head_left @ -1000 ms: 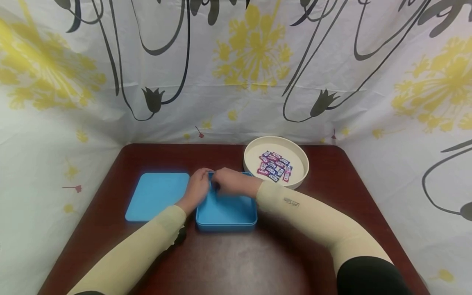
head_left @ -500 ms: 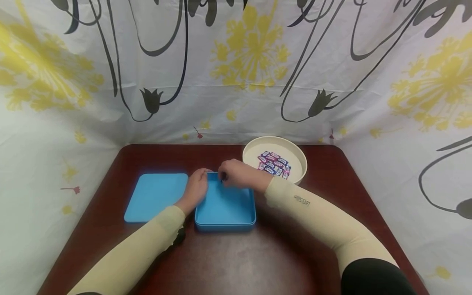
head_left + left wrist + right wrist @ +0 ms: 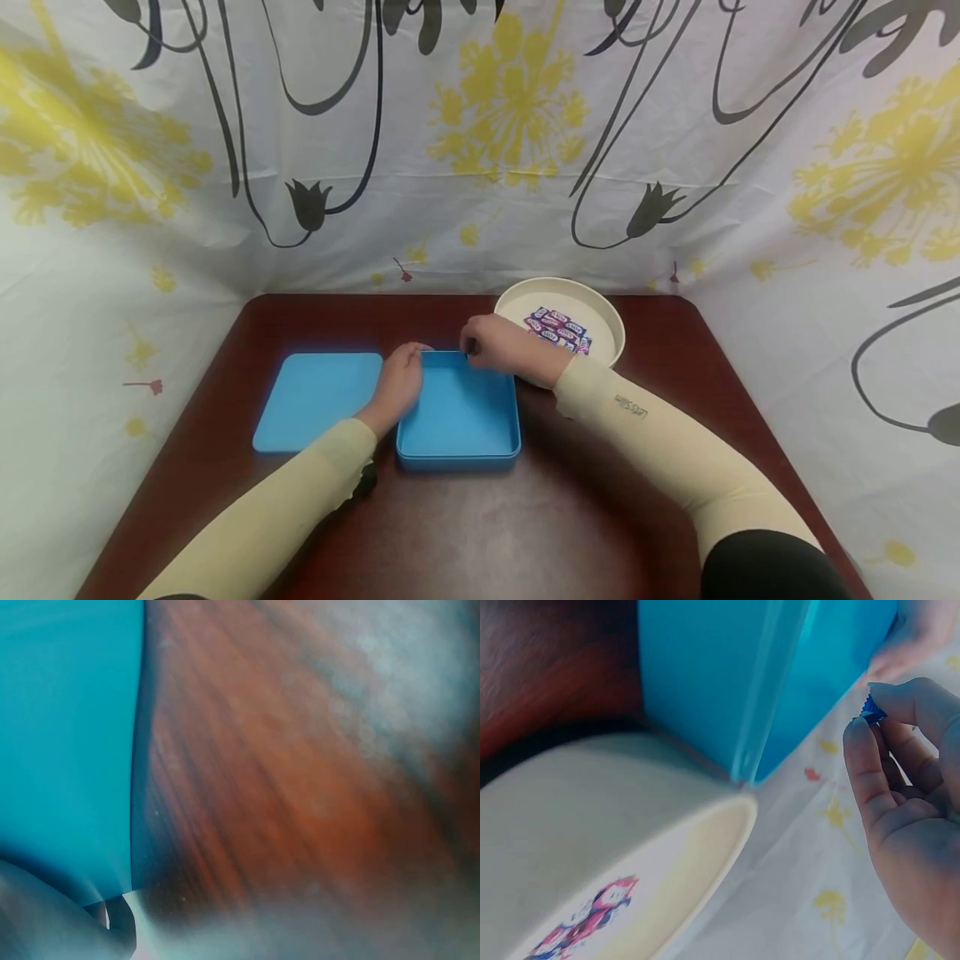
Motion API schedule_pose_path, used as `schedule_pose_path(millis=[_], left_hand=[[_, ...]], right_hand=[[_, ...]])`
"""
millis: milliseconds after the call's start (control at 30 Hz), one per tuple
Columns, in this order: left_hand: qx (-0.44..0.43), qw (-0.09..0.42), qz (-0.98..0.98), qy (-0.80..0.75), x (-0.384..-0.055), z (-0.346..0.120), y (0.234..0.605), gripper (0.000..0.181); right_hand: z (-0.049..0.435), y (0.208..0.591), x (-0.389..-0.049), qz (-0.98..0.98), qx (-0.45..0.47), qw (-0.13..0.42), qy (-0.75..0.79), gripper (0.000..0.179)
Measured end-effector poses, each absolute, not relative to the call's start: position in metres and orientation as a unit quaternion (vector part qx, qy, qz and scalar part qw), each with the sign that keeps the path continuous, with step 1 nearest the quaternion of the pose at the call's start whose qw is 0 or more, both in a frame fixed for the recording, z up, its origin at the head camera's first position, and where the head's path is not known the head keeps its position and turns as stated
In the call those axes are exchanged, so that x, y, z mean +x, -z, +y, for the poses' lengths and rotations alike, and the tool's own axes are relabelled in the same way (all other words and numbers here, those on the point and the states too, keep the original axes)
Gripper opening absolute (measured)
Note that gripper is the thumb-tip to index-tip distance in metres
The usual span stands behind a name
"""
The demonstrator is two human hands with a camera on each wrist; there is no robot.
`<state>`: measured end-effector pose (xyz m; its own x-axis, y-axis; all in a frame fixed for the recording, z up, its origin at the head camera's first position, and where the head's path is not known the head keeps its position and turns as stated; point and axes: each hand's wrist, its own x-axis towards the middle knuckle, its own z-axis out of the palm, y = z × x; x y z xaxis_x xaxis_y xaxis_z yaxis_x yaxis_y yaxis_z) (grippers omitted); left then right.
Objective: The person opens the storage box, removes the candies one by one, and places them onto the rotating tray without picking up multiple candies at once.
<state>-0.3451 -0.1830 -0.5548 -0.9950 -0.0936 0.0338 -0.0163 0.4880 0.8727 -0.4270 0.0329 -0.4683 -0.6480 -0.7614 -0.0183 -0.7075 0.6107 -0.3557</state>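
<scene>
An open blue square box (image 3: 459,421) stands on the table. My left hand (image 3: 399,379) grips its far left corner, and in the left wrist view part of that hand (image 3: 45,919) shows at the lower left against the blue wall. Over the box's far right corner is my right hand (image 3: 504,343). In the right wrist view its thumb and finger pinch a small blue wrapped candy (image 3: 871,711) by a serrated end. Behind that hand, a round cream tray (image 3: 609,321) holds several pink and blue wrapped candies (image 3: 558,327), partly hidden by the wrist.
A flat blue lid (image 3: 318,400) lies left of the box on the dark red-brown table (image 3: 480,533). A white curtain (image 3: 420,208) with flower prints surrounds the table's back and sides.
My right hand has moved right along the inside of the box's far wall, from near the left hand to the far right corner. The left hand stays put at its corner.
</scene>
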Motion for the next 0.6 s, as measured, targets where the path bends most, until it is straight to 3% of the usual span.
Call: schedule_pose_path(millis=[600], left_hand=[[0.03, 0.039, -0.86, 0.509, -0.346, -0.184, 0.556, 0.041]], right_hand=[[0.084, 0.473, -0.477, 0.922, -0.323, 0.073, 0.2, 0.014]])
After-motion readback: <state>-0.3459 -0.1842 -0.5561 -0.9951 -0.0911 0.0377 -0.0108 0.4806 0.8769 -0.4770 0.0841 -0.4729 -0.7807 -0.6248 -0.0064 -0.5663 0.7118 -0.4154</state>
